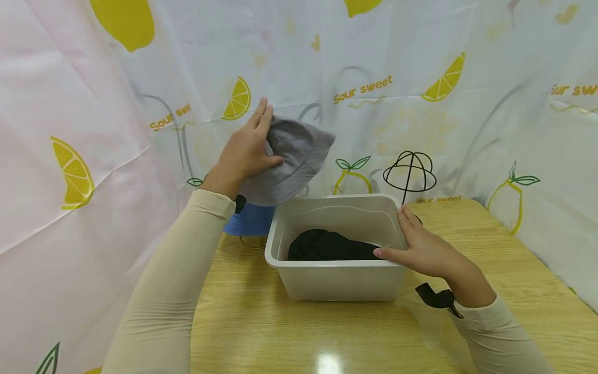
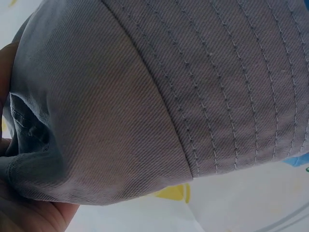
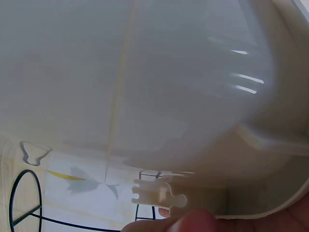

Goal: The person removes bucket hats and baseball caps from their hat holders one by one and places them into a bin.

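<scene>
My left hand (image 1: 247, 148) grips a grey bucket hat (image 1: 299, 150) by its crown, with the thumb on one side and the fingers on the other. The hat is tilted in the air, up and left of a white plastic bin (image 1: 336, 283). Its stitched brim (image 2: 231, 82) fills much of the left wrist view. My right hand (image 1: 427, 249) holds the bin at its near right corner, thumb over the front rim and fingers along the right side. Inside the bin lies a black cap (image 1: 327, 245).
A blue hat (image 1: 252, 221) sits behind the bin's left side, partly hidden by the grey hat. A black wire hat stand (image 1: 410, 171) rises behind the right rim. The wooden table (image 1: 261, 332) runs up to a lemon-print curtain (image 1: 299, 62) at the back and left.
</scene>
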`<action>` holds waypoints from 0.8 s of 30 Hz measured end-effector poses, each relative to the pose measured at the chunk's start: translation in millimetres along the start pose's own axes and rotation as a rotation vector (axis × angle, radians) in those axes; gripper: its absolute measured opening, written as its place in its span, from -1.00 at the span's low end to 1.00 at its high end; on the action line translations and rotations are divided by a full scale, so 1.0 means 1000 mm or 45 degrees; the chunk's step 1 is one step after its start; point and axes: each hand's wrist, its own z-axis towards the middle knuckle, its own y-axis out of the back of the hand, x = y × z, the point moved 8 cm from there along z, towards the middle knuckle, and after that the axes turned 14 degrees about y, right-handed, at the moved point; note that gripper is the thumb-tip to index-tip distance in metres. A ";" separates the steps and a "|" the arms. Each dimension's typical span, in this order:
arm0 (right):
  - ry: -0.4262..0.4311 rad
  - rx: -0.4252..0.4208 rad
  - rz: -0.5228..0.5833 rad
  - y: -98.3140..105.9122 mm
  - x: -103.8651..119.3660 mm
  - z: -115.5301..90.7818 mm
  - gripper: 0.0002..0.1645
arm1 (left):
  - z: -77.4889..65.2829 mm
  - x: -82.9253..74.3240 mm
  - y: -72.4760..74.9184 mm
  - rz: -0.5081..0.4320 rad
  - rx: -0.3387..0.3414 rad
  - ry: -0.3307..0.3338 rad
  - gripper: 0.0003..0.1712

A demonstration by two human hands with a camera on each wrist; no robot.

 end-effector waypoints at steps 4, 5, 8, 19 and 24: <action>0.003 -0.003 0.002 0.000 0.000 0.000 0.50 | -0.002 -0.006 0.000 -0.012 -0.005 -0.017 0.40; 0.002 -0.004 0.001 0.000 0.000 0.000 0.50 | -0.002 -0.007 -0.001 -0.013 -0.005 -0.022 0.40; -0.005 0.000 -0.011 0.000 0.000 0.000 0.50 | -0.004 -0.012 -0.001 -0.025 0.000 -0.037 0.40; -0.024 0.013 -0.019 0.000 -0.001 -0.001 0.51 | -0.009 -0.033 0.001 -0.064 -0.030 -0.112 0.33; -0.021 0.014 -0.019 0.000 -0.001 -0.001 0.51 | -0.012 -0.042 -0.001 -0.089 0.006 -0.126 0.31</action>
